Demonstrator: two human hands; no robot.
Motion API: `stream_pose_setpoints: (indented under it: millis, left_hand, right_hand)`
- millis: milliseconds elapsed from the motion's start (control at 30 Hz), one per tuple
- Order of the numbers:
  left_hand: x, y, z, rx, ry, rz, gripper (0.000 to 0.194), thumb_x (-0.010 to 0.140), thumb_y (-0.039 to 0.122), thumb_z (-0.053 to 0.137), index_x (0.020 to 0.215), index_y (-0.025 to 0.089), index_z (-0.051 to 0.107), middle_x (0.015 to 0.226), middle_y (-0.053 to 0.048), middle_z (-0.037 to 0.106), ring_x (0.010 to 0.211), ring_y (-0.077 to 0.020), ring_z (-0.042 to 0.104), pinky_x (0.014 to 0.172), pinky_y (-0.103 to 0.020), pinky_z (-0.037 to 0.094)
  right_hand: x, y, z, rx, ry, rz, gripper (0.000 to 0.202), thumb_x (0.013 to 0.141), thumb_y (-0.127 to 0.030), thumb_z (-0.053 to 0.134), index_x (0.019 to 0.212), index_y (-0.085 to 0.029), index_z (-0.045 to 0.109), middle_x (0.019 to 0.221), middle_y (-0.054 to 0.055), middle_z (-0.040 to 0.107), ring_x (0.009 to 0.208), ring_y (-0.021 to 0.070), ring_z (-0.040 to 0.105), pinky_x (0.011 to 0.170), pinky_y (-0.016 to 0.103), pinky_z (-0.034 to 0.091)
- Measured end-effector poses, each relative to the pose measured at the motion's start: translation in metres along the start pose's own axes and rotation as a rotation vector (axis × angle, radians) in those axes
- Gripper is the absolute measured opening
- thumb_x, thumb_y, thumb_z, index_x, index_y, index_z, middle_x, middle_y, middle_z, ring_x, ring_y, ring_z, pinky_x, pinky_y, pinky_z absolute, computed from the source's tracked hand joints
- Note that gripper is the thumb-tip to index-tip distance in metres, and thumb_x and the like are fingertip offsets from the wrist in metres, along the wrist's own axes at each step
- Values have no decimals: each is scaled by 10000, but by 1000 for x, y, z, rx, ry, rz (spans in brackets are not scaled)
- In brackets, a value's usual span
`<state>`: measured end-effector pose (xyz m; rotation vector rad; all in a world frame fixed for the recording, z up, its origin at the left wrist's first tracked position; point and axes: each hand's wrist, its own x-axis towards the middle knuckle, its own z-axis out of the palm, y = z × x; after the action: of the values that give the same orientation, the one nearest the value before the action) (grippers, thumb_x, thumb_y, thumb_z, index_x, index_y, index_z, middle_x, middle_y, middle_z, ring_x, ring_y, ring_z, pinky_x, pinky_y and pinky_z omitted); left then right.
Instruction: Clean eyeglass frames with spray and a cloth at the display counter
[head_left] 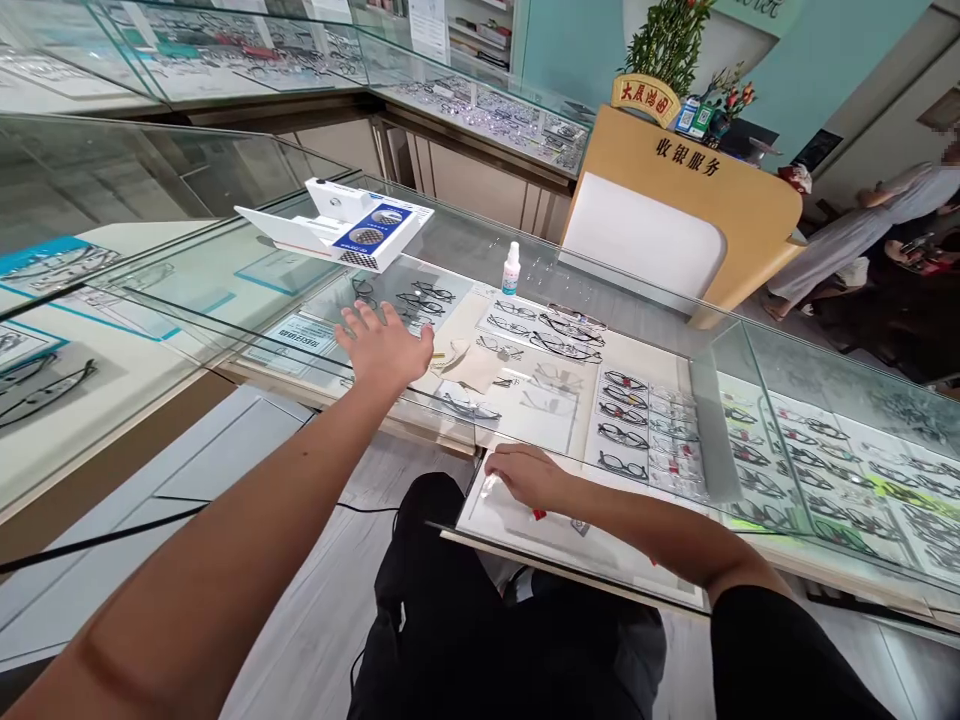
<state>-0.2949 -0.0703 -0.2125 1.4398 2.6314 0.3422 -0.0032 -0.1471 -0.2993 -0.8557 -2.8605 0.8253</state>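
Note:
My left hand (384, 350) is spread flat, palm down, over the glass countertop, with nothing in it. Just to its right lies a beige cloth (480, 366), and a pair of glasses (471, 406) is in front of that. My right hand (531, 478) reaches into a pulled-out white drawer (491, 520) above my lap. Its fingers are curled down near the drawer's left end, and what they hold, if anything, is hidden. A small red item (539, 514) and a small grey square (580, 526) lie by my right wrist.
An open white and blue box (382, 232) and a spray bottle (511, 270) stand on the counter. Several eyeglasses (622, 410) lie in the display case beneath the glass. A wooden cashier desk (675, 200) stands behind, and a person (877, 225) is at far right.

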Motion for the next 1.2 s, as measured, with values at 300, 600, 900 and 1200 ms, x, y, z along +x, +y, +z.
stream_pose_setpoints:
  millis: [300, 600, 900, 1200]
  left_hand:
    - [-6, 6, -7, -12, 6, -6, 985, 1065, 648, 271, 1772, -38, 261, 1856, -345, 144, 1746, -519, 91, 1397, -663, 81]
    - [-3, 1, -2, -28, 35, 13, 988, 1061, 649, 278, 1762, -47, 286, 1848, -359, 155, 1741, -526, 101, 1389, -671, 99]
    - [-2, -1, -1, -69, 28, 14, 1040, 1032, 697, 310, 1764, -41, 284, 1856, -353, 134, 1746, -533, 77, 1397, -681, 70]
    - [-6, 3, -8, -116, 5, 7, 1043, 1036, 675, 353, 1764, -66, 256, 1860, -353, 92, 1750, -529, 37, 1396, -686, 37]
  right_hand:
    - [-49, -53, -126, 26, 240, -104, 303, 1051, -74, 518, 1163, -252, 736, 1158, 68, 805, 1007, 200, 759, 849, 305, 561]
    - [5, 51, -230, -272, 563, 354, 329, 969, -105, 546, 1130, -195, 818, 1121, 88, 826, 983, 238, 747, 886, 333, 545]
    - [41, 93, -232, -485, 331, 433, 460, 1075, -198, 405, 988, -191, 857, 1415, 146, 792, 1361, 372, 632, 1161, 543, 462]
    - [52, 95, -225, -492, 322, 471, 469, 1109, -269, 376, 1115, -149, 829, 1486, 184, 753, 1405, 418, 581, 1226, 623, 406]
